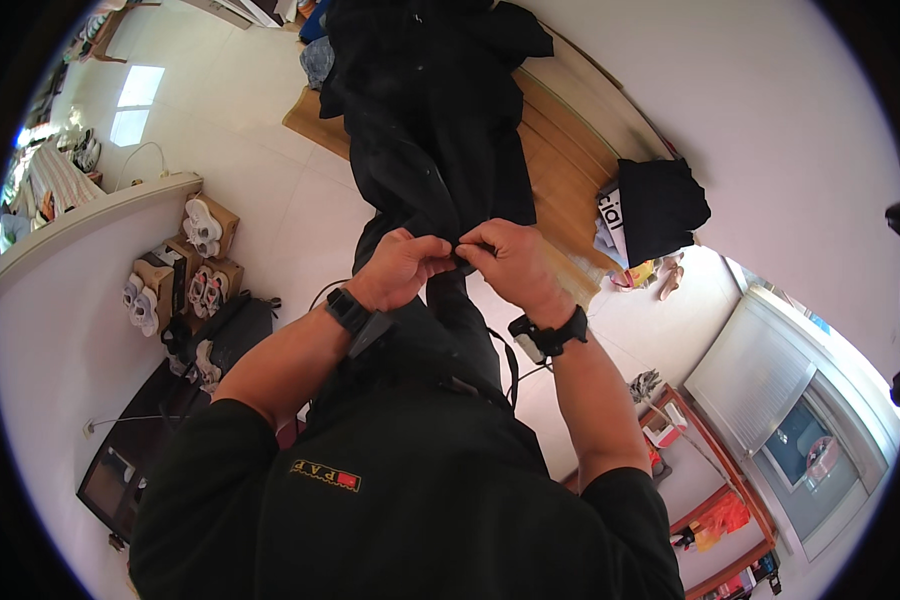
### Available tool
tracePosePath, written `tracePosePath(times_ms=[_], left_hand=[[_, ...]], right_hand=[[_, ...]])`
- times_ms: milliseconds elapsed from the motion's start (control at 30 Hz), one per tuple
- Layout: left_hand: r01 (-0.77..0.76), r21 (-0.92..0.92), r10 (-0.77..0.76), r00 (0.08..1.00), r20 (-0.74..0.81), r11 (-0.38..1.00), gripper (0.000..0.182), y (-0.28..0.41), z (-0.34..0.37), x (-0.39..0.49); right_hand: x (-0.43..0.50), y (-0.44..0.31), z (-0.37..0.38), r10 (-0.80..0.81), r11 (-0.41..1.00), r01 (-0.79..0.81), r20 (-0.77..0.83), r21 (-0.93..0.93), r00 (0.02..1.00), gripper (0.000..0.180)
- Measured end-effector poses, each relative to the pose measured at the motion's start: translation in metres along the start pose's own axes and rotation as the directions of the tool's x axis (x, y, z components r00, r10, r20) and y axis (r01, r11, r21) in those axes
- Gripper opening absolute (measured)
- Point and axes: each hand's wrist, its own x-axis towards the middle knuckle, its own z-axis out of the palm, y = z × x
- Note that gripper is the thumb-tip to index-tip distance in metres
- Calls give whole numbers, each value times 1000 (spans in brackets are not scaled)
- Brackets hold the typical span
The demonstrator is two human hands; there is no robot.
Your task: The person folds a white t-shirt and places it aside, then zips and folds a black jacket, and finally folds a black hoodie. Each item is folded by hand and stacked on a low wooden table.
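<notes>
A black garment point(427, 127), probably a jacket, lies spread in front of me over a tan mat-covered surface, its near end reaching my hands. My left hand point(401, 266) pinches the near edge of the dark cloth between thumb and fingers. Close beside it, my right hand point(502, 259) grips the same edge with thumb and forefinger, the fingertips of both hands almost touching. What exactly lies between the fingertips is too small and dark to tell. Black straps with devices circle both wrists.
A folded black cloth point(660, 210) rests on light clothes at the mat's point(570, 180) right edge. Slippers point(671, 281) lie on the floor beyond it. Shoes on cardboard boxes point(217, 281) stand along the left wall. A red-brown wooden rack point(750, 502) is at lower right.
</notes>
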Motion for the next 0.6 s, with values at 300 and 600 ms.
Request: tracePosePath(times_ms=[300, 600], left_hand=[[83, -4, -83, 995, -49, 997, 10, 3, -12, -34], [189, 247, -184, 982, -45, 950, 15, 43, -28, -98]], right_hand=[[54, 5, 15, -243, 865, 235, 40, -443, 969, 13], [189, 48, 8, -171, 799, 133, -10, -587, 985, 14]])
